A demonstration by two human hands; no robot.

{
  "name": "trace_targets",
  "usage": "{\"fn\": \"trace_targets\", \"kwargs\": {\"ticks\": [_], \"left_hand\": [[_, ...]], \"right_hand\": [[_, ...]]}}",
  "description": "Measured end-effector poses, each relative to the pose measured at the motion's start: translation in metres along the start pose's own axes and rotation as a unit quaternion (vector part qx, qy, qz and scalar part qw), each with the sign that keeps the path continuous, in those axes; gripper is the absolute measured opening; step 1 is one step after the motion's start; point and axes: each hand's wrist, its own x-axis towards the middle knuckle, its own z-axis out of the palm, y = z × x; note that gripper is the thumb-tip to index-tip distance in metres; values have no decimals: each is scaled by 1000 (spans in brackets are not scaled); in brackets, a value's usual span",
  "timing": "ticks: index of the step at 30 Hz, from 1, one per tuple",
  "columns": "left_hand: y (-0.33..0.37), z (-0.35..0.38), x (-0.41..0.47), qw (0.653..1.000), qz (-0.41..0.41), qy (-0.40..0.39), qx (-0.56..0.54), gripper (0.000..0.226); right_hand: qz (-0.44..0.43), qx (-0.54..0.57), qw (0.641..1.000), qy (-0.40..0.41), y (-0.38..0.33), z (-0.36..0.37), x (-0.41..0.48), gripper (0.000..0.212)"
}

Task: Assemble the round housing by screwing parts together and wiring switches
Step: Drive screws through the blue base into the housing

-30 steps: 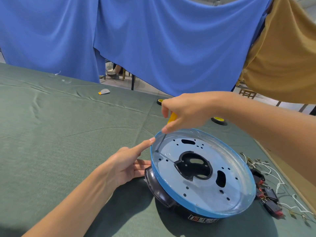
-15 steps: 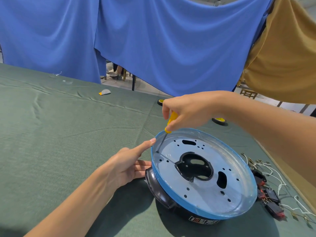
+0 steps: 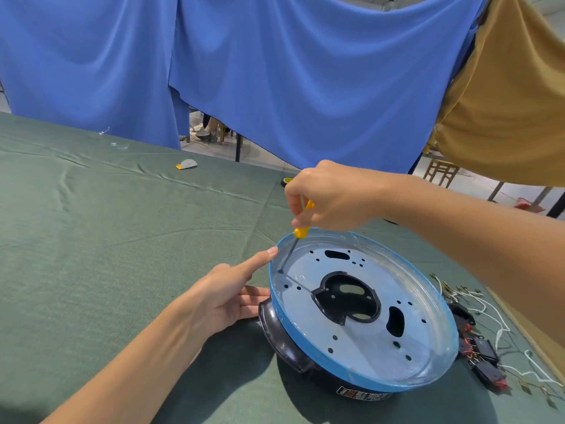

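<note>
1. Left hand (image 3: 226,298) lay straight-fingered, its index tip touching the rim of the round housing (image 3: 360,344), likely steadying it on the green table (image 3: 122,240).
2. Wired switches (image 3: 483,350) sat just right of it, unfitted.
3. Right hand (image 3: 330,197) pinched the yellow screwdriver (image 3: 301,232), tip in a rim-side screw hole, probably tightening.

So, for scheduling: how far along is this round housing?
Done: the pale metal plate with blue rim sits on the black round housing. In hand: the right hand holds the yellow-handled screwdriver on a screw at the plate's edge; the left hand touches the rim. Left: the black switches with white wires lie loose nearby.
</note>
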Motion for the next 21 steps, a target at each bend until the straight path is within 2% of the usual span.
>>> {"fn": "trace_targets", "kwargs": {"ticks": [4, 10, 12, 14, 15, 18, 21], "left_hand": [[0, 0, 1, 1000, 2, 7, 4, 122], [0, 1, 0, 1000, 3, 3, 3, 119], [-1, 1, -1, 1000, 3, 3, 2, 119], [0, 1, -1, 1000, 2, 5, 2, 119], [0, 1, -1, 1000, 2, 4, 1, 118], [0, 1, -1, 1000, 4, 4, -2, 109], [0, 0, 0, 1000, 4, 9, -1, 102]], "right_hand": [[26, -17, 998, 47, 0, 11, 6, 40], [67, 28, 995, -65, 1, 2, 0, 43], [53, 28, 995, -81, 1, -4, -5, 33], [22, 11, 998, -54, 0, -6, -6, 10], [9, 9, 999, -33, -1, -6, -5, 6], [-4, 28, 1000, 6, -5, -2, 1, 12], [0, 36, 999, 25, -11, 1, 9, 27]]}}
